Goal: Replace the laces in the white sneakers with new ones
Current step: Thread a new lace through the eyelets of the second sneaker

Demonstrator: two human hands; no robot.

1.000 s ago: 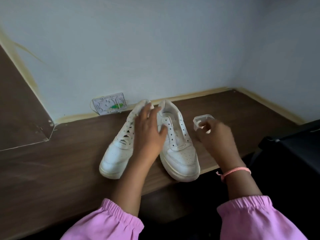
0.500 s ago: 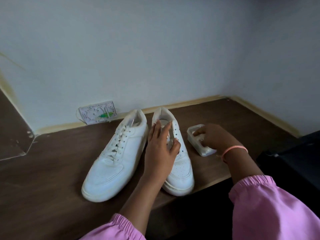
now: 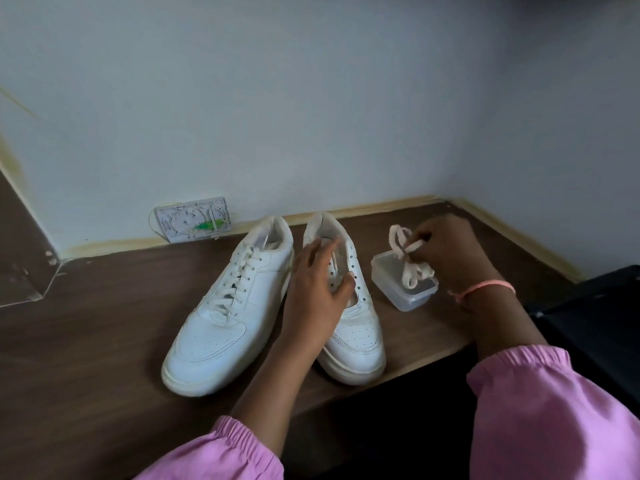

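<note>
One flat cream lace (image 3: 412, 268) loops from right hand (image 3: 446, 251).

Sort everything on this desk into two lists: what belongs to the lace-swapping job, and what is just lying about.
Belongs to the job:
- laced sneaker
- unlaced sneaker, left hand resting on it
- new lace, pinched by right hand
- clear plastic container the lace is coming out of

Just lying about:
- white wall plate with something green
- dark object at far right

Dark wood table (image 3: 104, 341) carries laced white sneaker (image 3: 228, 313), unlaced white sneaker (image 3: 356, 327) beside it, clear plastic container (image 3: 401, 289) right.
</note>
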